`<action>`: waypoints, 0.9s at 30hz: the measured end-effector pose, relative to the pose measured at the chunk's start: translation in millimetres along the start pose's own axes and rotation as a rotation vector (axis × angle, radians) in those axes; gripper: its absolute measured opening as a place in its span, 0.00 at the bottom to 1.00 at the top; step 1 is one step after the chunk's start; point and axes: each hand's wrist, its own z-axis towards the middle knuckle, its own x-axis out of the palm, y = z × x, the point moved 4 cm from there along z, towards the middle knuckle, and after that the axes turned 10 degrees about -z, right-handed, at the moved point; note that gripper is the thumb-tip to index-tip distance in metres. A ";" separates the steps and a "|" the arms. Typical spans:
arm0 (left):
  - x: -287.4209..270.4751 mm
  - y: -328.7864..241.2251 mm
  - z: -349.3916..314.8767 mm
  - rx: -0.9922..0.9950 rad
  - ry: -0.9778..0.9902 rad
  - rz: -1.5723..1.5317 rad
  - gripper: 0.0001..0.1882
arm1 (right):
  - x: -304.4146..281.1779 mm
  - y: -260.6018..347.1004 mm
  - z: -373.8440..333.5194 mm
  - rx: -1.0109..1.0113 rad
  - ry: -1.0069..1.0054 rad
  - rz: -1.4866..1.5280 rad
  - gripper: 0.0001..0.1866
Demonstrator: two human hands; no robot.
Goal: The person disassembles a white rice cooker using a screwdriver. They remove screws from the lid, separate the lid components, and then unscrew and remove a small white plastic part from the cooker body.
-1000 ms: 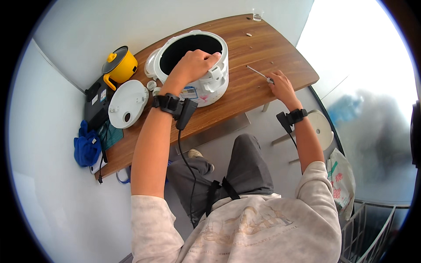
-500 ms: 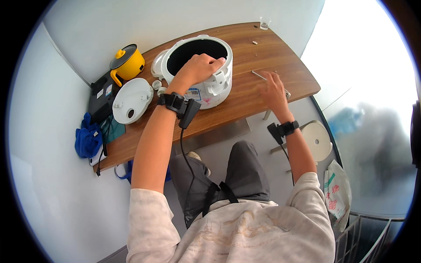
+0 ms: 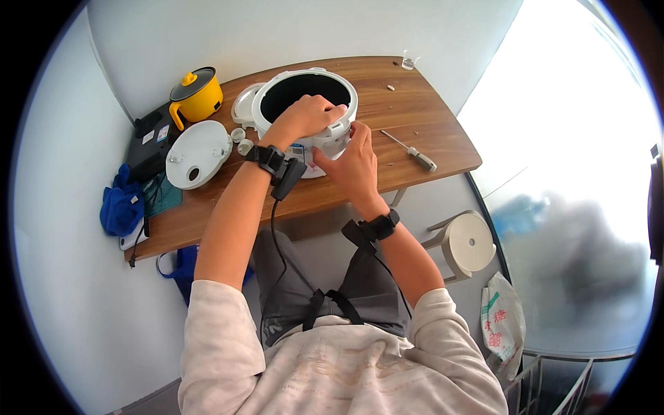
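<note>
The person's left hand [image 3: 304, 119] bends over the near rim of a white cooker body [image 3: 301, 84]; its fingertips are hidden, so how tightly it grips cannot be told. The right hand [image 3: 354, 160] sets thumb and fingers, spread apart, around a white fitting [image 3: 339, 130] on the cooker's near right side; whether it clamps down cannot be told either.

The brown wooden table [image 3: 373, 77] has a curved far edge and stands against a pale wall [image 3: 290, 28]. A screwdriver [image 3: 417, 157] lies on the table to the right of the cooker, and a clear cup [image 3: 409, 62] stands near the far edge. To the left are a yellow pot [image 3: 199, 102], a black case [image 3: 146, 146], a white round cover [image 3: 200, 149] with a dark hole and a blue cloth [image 3: 122, 211]. On the floor to the right, a cream stool [image 3: 470, 243] and a white bag [image 3: 503, 324] stand near a frosted panel [image 3: 567, 200].

The cooker stands upright on the table, open at the top, its inside black within a white rim. A label [image 3: 297, 152] shows on its front wall, partly covered.
</note>
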 end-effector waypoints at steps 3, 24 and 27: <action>1.3 -0.9 1.2 -0.064 0.019 -0.039 0.26 | -3.9 2.0 0.0 0.033 0.028 -0.034 0.43; -0.3 0.8 0.1 -0.013 -0.028 -0.013 0.24 | -37.6 -144.9 -17.5 0.090 0.244 -0.721 0.38; -1.0 -1.5 -1.8 0.001 -0.049 -0.006 0.25 | -28.9 -147.1 -11.8 0.063 0.233 -0.726 0.35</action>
